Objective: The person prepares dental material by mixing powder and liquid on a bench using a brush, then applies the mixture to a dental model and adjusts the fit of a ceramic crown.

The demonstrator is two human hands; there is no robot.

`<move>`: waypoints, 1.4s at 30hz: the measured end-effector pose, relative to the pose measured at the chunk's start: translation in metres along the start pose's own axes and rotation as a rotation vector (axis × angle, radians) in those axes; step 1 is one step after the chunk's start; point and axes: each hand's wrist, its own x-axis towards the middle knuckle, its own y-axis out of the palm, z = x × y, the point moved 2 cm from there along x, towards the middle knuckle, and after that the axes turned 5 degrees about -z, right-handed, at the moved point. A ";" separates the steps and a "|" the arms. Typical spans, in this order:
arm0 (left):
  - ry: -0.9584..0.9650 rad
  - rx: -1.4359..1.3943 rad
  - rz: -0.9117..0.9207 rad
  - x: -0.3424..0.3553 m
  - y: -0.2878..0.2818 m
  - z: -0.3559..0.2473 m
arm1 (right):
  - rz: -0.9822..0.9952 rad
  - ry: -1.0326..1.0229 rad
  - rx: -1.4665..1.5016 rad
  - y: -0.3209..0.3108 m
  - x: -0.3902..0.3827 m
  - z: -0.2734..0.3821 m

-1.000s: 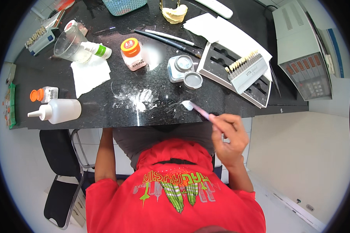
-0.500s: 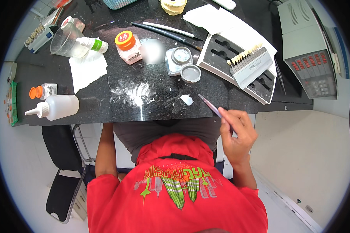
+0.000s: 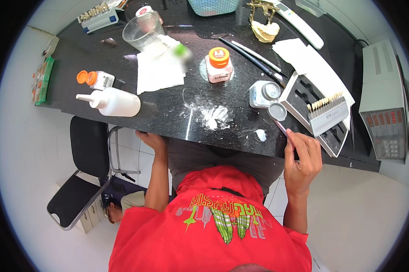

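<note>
My right hand (image 3: pixel 302 158) pinches a slim pink brush (image 3: pixel 282 129) beside the white blob (image 3: pixel 260 134) on the glossy black surface (image 3: pixel 168 109); my left hand (image 3: pixel 151 139) grips its edge, fingers hidden.

Bare black counter (image 3: pixel 168 109) lies open at the frame's centre, around the white powder patch (image 3: pixel 213 115). The squeeze bottle (image 3: pixel 113 102) blocks the left, the orange-capped jar (image 3: pixel 219 65) stands above, and the open grey jar (image 3: pixel 263 93) and shade tray (image 3: pixel 322 113) crowd the right.
</note>
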 end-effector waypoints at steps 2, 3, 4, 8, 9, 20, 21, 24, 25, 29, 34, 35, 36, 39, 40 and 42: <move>-0.106 0.110 -0.189 0.002 -0.029 -0.018 | 0.003 -0.001 0.017 -0.001 0.005 0.002; -0.161 0.155 -0.270 0.003 -0.040 -0.026 | -0.023 0.000 0.018 -0.001 0.006 0.002; -0.092 0.160 -0.290 0.007 -0.043 -0.045 | -0.055 0.005 0.002 -0.003 0.007 0.002; 0.377 0.093 -0.245 0.034 -0.054 -0.141 | -0.147 -0.072 0.119 -0.020 -0.002 0.002; 0.469 0.059 -0.215 0.040 -0.050 -0.164 | -0.141 -0.109 0.138 -0.032 0.001 0.002; 0.555 0.299 0.130 0.072 -0.001 -0.243 | 0.031 -0.441 -0.156 0.035 0.158 -0.067; 0.518 0.312 0.142 0.071 -0.001 -0.241 | 0.146 -0.392 -0.197 0.041 0.161 -0.062; 0.422 0.299 0.131 0.070 0.003 -0.246 | 0.403 -0.282 -0.324 0.053 0.170 -0.050; 0.388 0.326 0.155 0.072 0.004 -0.246 | 0.432 -0.269 -0.369 0.056 0.174 -0.050; 0.445 0.180 0.085 0.055 0.014 -0.255 | 0.154 -0.245 -0.252 0.038 0.172 -0.039; 0.631 -0.075 0.113 -0.002 -0.003 -0.255 | -0.065 -0.046 -0.007 -0.041 0.123 -0.014; 0.635 -0.135 0.180 -0.015 -0.001 -0.255 | -0.098 -0.065 -0.009 -0.052 0.106 -0.009; 0.641 -0.194 0.245 -0.027 0.002 -0.257 | -0.133 -0.084 -0.007 -0.060 0.088 -0.004; 0.640 -0.272 0.414 -0.052 0.011 -0.266 | -0.034 -0.098 -0.026 -0.060 0.037 0.008; 0.662 -0.259 0.479 -0.056 0.014 -0.270 | 0.004 -0.109 -0.014 -0.052 0.024 0.012; 0.712 -0.221 0.605 -0.059 0.018 -0.278 | 0.096 -0.105 0.020 -0.030 0.008 0.018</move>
